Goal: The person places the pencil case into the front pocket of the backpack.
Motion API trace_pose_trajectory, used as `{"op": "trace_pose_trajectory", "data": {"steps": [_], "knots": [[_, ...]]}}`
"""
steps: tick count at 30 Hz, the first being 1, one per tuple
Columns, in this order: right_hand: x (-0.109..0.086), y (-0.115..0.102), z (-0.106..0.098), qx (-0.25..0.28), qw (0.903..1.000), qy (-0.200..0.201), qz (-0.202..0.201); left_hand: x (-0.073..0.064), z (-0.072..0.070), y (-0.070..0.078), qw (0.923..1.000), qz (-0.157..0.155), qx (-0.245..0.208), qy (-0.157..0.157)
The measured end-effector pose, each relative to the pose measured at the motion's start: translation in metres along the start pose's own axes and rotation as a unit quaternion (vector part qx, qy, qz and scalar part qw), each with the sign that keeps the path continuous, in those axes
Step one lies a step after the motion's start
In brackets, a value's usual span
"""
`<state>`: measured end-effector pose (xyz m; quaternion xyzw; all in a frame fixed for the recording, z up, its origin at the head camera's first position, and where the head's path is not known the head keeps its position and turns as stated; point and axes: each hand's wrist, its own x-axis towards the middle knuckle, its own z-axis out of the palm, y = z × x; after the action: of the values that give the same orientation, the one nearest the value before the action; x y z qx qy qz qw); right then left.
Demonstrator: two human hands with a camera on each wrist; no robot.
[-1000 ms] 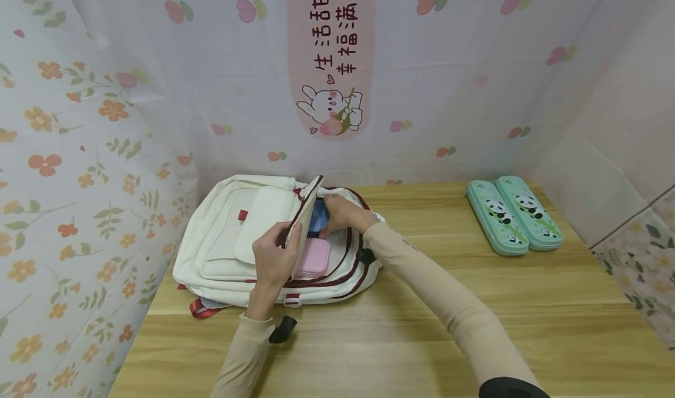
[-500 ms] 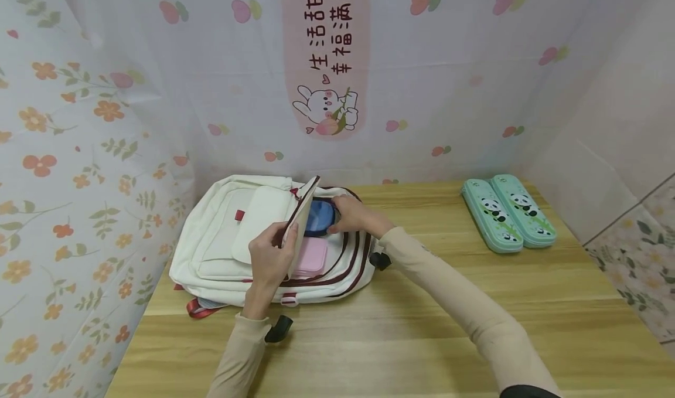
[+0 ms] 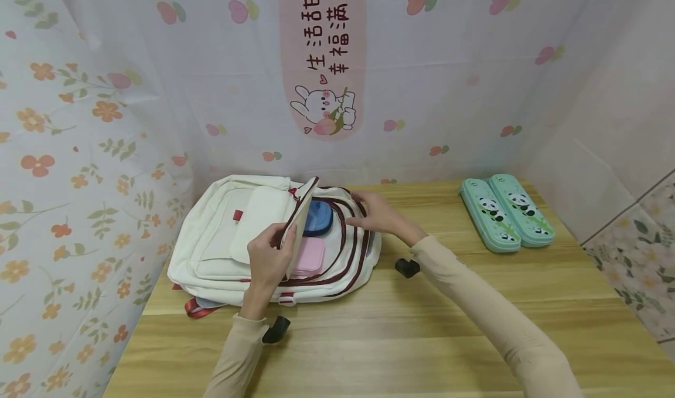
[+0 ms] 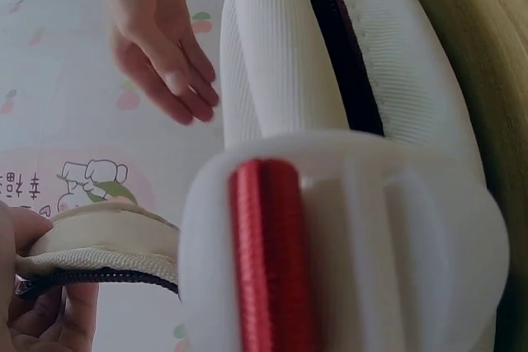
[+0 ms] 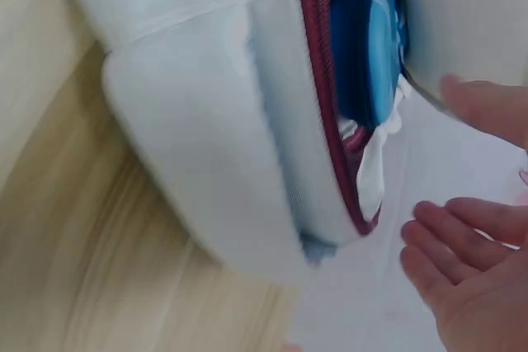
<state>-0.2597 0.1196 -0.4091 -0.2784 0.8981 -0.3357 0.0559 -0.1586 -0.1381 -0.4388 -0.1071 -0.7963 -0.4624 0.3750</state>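
A white backpack [image 3: 211, 228] with dark red zips lies on the table, its front pocket unzipped. My left hand [image 3: 268, 260] grips the edge of the pocket flap [image 3: 300, 213] and holds it raised. Inside the pocket sit a blue zip case [image 3: 318, 217] and, nearer me, a pink square case [image 3: 310, 254]. My right hand [image 3: 375, 211] is over the bag's right end, apart from the blue case, with nothing in it. In the right wrist view, its fingers [image 5: 450, 241] are spread and relaxed beside the pocket opening.
Two mint-green pencil cases [image 3: 490, 216] with pandas lie side by side at the back right of the wooden table [image 3: 369, 339]. A patterned cloth [image 3: 232, 93] hangs behind the table. A red strap loop [image 3: 197, 310] sticks out at the bag's lower left.
My right hand has let go of the blue case and drawn back to the right, leaving it in the pocket. My left hand keeps holding the flap.
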Motion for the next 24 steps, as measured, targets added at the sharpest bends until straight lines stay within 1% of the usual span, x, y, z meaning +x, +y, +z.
{"op": "trace_pose_trajectory", "data": {"steps": [2, 10, 19, 24], "knots": [[-0.009, 0.003, -0.004, 0.014, 0.9997, 0.021, -0.007, -0.001, 0.001, 0.000, 1.0000, 0.003, 0.002, 0.002], [-0.037, 0.016, -0.019, 0.018, 0.9963, 0.083, 0.009, -0.003, 0.004, -0.002, 1.0000, 0.005, 0.005, 0.006], [-0.063, 0.043, -0.032, -0.001, 0.9921, 0.123, 0.028, -0.006, 0.005, -0.003, 1.0000, 0.002, 0.005, 0.002], [-0.074, 0.054, -0.037, -0.008, 0.9899, 0.133, 0.049, -0.007, 0.006, -0.002, 1.0000, 0.001, 0.002, 0.000]]}}
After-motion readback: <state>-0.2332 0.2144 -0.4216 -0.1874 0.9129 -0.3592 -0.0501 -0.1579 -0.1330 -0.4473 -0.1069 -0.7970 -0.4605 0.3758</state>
